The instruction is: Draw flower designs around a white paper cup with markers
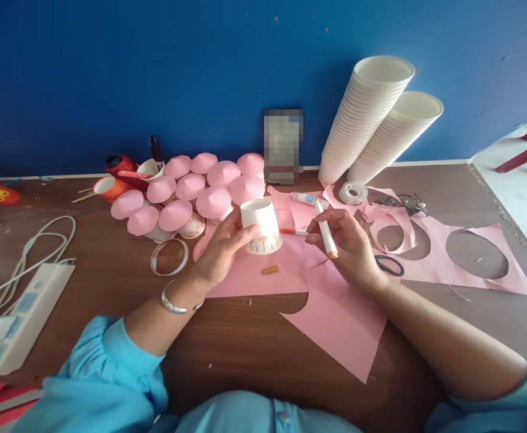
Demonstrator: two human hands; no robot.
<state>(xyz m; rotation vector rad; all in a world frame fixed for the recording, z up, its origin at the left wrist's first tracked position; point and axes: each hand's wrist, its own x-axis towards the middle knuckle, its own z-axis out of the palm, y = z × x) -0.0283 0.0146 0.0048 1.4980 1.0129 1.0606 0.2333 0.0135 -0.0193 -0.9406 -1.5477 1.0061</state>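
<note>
My left hand (220,249) holds a white paper cup (262,225) upside down above the table; small orange drawings mark the cup near its rim. My right hand (348,246) grips a white marker (325,229) with an orange end, held a little to the right of the cup and apart from it. A second orange-tipped pen (292,231) lies on the pink paper (335,319) between my hands. A small orange cap (270,270) rests on the pink paper below the cup.
Several cups with pink paper tops (191,192) cluster at the back left. Two stacks of white cups (371,117) lean against the blue wall. Tape roll (353,192), glue tube (306,198), scissors (402,203), cut pink sheets (475,255) lie right; power strip (15,319) left.
</note>
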